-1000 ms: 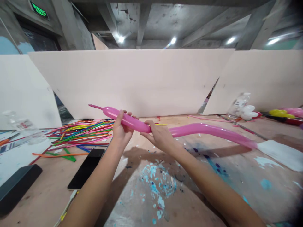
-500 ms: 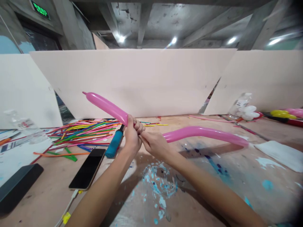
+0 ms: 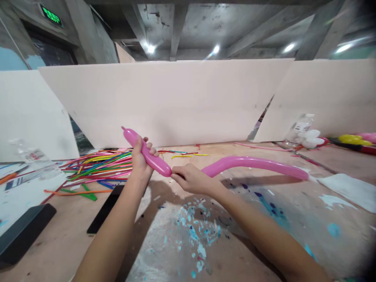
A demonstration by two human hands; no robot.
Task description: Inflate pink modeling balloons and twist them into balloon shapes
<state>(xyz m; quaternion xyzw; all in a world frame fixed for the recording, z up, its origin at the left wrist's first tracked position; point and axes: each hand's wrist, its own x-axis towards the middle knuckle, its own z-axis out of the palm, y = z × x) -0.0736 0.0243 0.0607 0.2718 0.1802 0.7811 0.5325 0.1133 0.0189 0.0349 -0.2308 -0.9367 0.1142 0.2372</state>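
Note:
A long pink balloon (image 3: 252,161) stretches across the middle of the view, pinched in two sections. My left hand (image 3: 141,157) is wrapped around the shorter section, whose knotted or nippled tip points up and left. With fingers closed, my right hand (image 3: 189,178) pinches the narrow point where that section ends. From behind the right hand the longer section bows to the right, its far end close to a white sheet (image 3: 349,192). The fingertips of the right hand partly hide the pinched point.
Many uninflated balloons (image 3: 108,164) lie in a heap at the left. Nearby are a phone (image 3: 105,211), partly behind my left arm, and a black case (image 3: 26,233). A plastic bottle (image 3: 299,131) and white balloon flower (image 3: 310,139) stand at the right. White boards (image 3: 176,102) line the back.
My left hand has slid away from the right hand, up and left along the short section. That section's tip has dropped and shifted right. The right hand has barely moved.

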